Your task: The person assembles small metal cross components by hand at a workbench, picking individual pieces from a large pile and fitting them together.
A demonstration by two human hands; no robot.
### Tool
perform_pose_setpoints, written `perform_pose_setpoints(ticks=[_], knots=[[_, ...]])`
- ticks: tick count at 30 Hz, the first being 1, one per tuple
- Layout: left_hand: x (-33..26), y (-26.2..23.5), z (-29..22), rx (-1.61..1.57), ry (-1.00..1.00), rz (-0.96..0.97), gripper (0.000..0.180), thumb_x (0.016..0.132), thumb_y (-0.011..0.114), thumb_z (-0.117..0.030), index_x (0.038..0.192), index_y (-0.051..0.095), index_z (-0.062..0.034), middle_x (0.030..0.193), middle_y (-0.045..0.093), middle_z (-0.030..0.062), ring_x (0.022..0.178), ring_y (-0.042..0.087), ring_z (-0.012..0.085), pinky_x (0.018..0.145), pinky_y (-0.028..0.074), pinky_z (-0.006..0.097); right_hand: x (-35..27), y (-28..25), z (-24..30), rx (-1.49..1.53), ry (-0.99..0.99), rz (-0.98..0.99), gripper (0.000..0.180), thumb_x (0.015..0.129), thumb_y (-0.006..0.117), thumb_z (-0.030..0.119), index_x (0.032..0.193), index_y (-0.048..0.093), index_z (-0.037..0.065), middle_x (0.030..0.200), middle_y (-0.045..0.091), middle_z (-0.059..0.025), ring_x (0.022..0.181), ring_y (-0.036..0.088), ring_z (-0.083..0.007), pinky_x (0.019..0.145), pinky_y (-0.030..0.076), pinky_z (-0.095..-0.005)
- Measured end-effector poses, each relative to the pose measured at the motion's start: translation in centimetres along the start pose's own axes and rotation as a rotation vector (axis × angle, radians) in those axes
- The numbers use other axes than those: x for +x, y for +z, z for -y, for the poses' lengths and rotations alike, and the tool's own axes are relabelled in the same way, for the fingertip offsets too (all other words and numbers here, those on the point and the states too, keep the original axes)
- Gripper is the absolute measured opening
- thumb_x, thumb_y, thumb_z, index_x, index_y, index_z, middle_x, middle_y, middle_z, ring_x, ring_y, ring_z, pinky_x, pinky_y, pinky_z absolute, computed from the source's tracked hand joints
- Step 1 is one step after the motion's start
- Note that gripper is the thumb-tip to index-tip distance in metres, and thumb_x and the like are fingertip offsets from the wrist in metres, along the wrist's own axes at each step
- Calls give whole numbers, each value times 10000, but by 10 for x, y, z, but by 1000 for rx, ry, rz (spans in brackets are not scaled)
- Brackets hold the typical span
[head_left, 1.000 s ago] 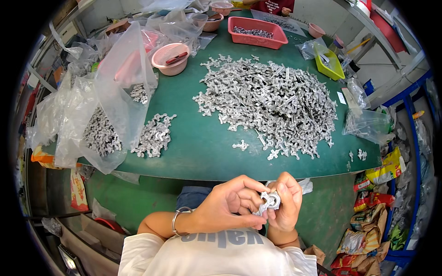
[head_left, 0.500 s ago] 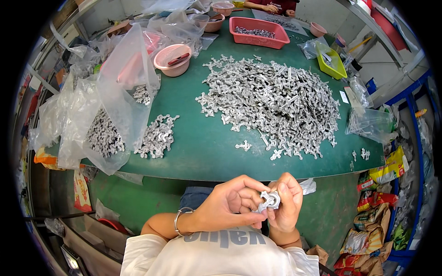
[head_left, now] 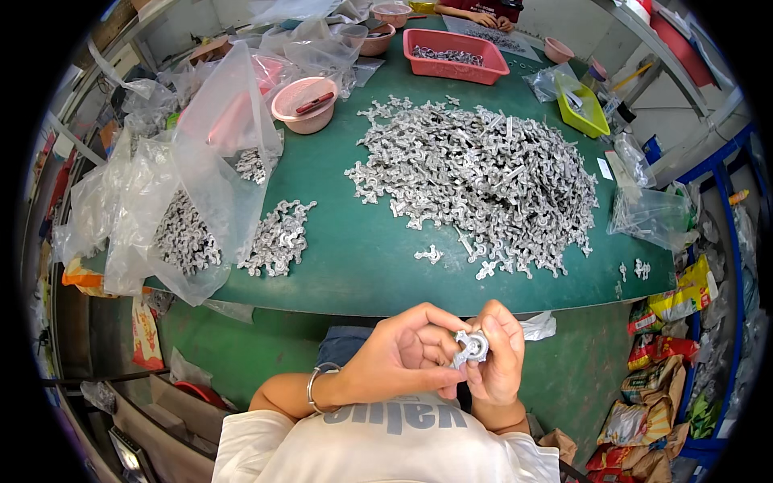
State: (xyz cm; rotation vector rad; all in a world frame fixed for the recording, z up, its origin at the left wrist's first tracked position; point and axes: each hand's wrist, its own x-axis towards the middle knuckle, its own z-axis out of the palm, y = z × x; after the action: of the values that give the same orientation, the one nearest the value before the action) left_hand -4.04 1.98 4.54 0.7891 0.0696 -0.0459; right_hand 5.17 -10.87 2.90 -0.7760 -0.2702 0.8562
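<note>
Both hands meet in front of my chest, just off the near edge of the green table [head_left: 322,233]. Between them is a small silver-grey metal casting [head_left: 470,348] with a round, ring-like end and short arms. My left hand [head_left: 407,350] pinches its left side between thumb and fingers. My right hand [head_left: 498,354] grips the round end, its thumb on top. Fingers cover part of the piece. A large heap of similar castings [head_left: 483,185] spreads over the table beyond, and a lone casting [head_left: 429,254] lies in front of it.
At left a smaller pile of castings [head_left: 278,239] spills beside a clear plastic bag [head_left: 213,129]. A pink bowl [head_left: 304,121], a pink tray [head_left: 455,68] and a yellow-green basket [head_left: 584,113] stand farther back. Across the table are a co-worker's hands [head_left: 493,22].
The casting has turned slightly in my fingers and shifted a little left, with my right hand following. Both hands keep their grip. The co-worker's hands have moved closer together.
</note>
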Motion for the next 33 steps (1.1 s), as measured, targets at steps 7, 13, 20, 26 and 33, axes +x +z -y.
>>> perform_pose_setpoints(ticks=[7, 13, 20, 26, 33], knots=[[0, -2, -1, 17, -3, -3, 414, 742, 577, 104, 1119, 420, 36, 859, 578, 160, 719, 599, 183, 617, 510, 290, 1, -2, -1, 22, 41, -10, 182, 907, 430, 148, 767, 433, 32, 664, 559, -97, 373, 395, -76, 319, 280, -186], [3, -3, 0, 41, 28, -83, 395, 790, 535, 68, 1171, 439, 19, 859, 586, 137, 689, 590, 163, 595, 479, 256, 3, -1, -7, -177, -170, -89, 160, 903, 443, 131, 853, 509, -7, 706, 546, -71, 445, 416, -59, 390, 307, -183], [5, -14, 15, 554, 410, -208, 281, 767, 527, 116, 1016, 606, 13, 894, 586, 126, 703, 585, 164, 597, 470, 230, 7, -10, -9, -534, -386, 21, 152, 846, 547, 120, 897, 566, -22, 875, 533, -89, 675, 476, -84, 608, 379, -192], [5, -18, 20, 1199, 820, -254, 355, 651, 607, 145, 946, 657, -46, 924, 582, 156, 727, 595, 195, 625, 505, 261, 9, -9, -15, -513, -362, -87, 204, 791, 632, 114, 932, 579, -24, 873, 541, -82, 749, 481, -92, 676, 385, -209], [2, -19, 29, 1001, 731, -328, 379, 714, 625, 103, 1064, 504, 22, 947, 604, 162, 836, 620, 207, 711, 520, 290, 7, -16, -16, -290, -236, -65, 241, 793, 636, 105, 982, 601, -41, 796, 556, -59, 508, 389, -34, 441, 274, -169]])
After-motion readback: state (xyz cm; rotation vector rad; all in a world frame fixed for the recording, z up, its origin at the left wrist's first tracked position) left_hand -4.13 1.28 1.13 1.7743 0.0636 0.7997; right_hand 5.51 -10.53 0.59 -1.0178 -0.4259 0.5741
